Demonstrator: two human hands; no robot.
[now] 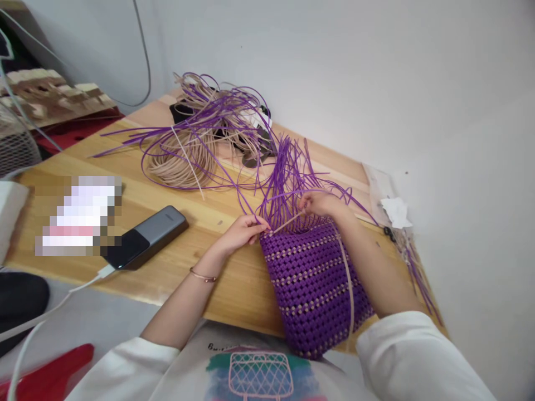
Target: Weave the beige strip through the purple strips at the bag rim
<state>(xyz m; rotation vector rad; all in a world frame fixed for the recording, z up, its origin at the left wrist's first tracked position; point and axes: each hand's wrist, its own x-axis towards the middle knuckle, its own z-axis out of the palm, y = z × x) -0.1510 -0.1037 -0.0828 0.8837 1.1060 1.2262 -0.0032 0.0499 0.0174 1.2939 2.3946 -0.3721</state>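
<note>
A half-woven purple and beige basket (314, 284) lies on the wooden table (200, 278), its loose purple strands (288, 172) fanning up from the open rim. My left hand (242, 231) pinches the near end of a beige strip (286, 221) at the basket's left rim. My right hand (320, 203) is closed on the strip's far end among the purple strands. A long beige strip (349, 289) hangs down along the basket's right side.
A tangled coil of beige and purple weaving strips (196, 145) lies at the table's back. A dark power bank (144, 236) with a white cable sits front left. A plastic bag and white paper (395, 211) lie by the right wall. Wooden pieces (50, 97) are stacked far left.
</note>
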